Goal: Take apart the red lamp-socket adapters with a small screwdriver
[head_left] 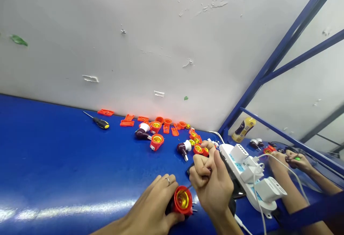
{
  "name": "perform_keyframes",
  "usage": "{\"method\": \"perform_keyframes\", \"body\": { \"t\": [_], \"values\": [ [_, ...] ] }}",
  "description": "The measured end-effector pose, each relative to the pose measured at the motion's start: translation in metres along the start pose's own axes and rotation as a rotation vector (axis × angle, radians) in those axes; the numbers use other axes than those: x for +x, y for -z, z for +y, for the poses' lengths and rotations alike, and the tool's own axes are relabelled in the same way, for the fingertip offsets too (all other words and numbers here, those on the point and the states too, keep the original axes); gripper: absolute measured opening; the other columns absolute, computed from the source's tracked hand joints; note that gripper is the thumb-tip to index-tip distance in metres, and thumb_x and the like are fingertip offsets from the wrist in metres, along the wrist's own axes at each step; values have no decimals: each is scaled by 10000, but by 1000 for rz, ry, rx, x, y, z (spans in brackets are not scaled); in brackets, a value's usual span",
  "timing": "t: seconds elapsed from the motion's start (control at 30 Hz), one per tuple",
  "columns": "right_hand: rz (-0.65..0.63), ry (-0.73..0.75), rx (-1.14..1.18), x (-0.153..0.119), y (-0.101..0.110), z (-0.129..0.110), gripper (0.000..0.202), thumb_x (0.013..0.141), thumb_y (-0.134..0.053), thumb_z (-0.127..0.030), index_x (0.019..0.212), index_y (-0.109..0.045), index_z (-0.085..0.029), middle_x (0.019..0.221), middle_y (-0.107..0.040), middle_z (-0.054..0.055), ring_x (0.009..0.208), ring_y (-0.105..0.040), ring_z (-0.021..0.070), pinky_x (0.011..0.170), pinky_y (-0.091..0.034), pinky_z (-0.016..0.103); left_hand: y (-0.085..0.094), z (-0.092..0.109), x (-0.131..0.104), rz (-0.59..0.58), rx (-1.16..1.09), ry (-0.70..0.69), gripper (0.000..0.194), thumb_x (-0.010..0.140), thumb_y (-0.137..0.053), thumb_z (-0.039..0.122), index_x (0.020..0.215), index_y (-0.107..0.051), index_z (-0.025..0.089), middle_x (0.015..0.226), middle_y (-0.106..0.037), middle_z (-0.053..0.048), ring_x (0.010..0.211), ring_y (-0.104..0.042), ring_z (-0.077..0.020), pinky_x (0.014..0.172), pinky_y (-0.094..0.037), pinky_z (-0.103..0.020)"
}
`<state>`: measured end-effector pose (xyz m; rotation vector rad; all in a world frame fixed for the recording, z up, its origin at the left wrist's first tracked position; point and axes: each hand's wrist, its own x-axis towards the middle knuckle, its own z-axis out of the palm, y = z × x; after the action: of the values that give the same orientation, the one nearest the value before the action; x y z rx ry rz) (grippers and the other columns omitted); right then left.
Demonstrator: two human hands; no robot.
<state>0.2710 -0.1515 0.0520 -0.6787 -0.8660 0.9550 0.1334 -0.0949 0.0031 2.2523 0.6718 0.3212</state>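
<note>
Now my left hand (158, 204) is gripping a red socket (178, 206) over the counter (67, 163), its gold mouth facing up, while my right hand (213, 181) is clasping a tool whose thin shaft (189, 187) is pointing into it. Here's the risk: should the left grip twist loose, the tip could skid off, scratching the gold or jabbing my fingers. Right beside, a white cable (238, 221) is lying close to the right forearm, ready to snag; a dark flat object (238, 189) and the power strip (254, 192) are crowding that side. Farther out, loose red sockets (156, 142) and a maroon-and-white piece (184, 149) are sitting where a forward sweep could scatter them. Well left, a screwdriver (100, 123) is lying apart.
</note>
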Motion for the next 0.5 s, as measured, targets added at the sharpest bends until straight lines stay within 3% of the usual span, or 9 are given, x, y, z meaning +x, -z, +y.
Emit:
{"method": "perform_keyframes", "body": {
  "t": [0.17, 0.5],
  "values": [
    [-102, -4, -35, -4, 0, -8, 334, 1017, -463, -578, 1010, -562, -259, 569, -186, -125, 438, -84, 36, 428, -158, 137, 2, 2, 0, -18, 29, -17, 139, 846, -748, 256, 882, -623, 209, 1046, -627, -25, 985, -547, -254, 893, -390, -399],
    [-208, -41, -81, -3, -7, -8, 293, 1019, -528, -524, 949, -553, -240, 561, -210, -127, 441, -98, 32, 420, -164, 123, 1, -2, 1, -7, 3, -70, 175, 833, -768, 252, 977, -668, 246, 1046, -646, -11, 998, -557, -252, 905, -401, -383]
  ]
}}
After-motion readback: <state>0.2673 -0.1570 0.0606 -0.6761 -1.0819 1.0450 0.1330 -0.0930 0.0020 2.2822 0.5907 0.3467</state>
